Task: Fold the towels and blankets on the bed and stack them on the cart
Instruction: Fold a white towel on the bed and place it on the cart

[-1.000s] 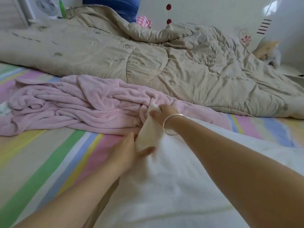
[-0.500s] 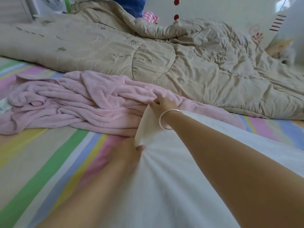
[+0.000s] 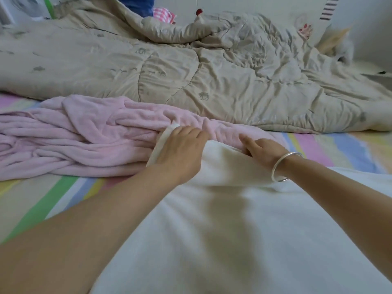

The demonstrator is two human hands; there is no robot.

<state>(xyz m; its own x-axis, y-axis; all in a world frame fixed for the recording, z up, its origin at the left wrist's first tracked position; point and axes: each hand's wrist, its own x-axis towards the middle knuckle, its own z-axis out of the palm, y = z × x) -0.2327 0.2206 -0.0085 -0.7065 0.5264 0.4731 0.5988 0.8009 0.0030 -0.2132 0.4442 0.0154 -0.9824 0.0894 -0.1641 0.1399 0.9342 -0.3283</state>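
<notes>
We are early on: our left hand (image 3: 182,149) covers the far corner of the white towel (image 3: 212,230), grip unclear; our right hand (image 3: 265,151) presses it flat-fingered. Pink blanket (image 3: 84,134) and beige quilt (image 3: 191,71) lie unfolded on the bed (image 3: 42,198); cart unseen.

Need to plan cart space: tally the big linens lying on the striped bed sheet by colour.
White: 1, the white towel
Pink: 1, the pink blanket
Beige: 1, the beige quilt
Total: 3
</notes>
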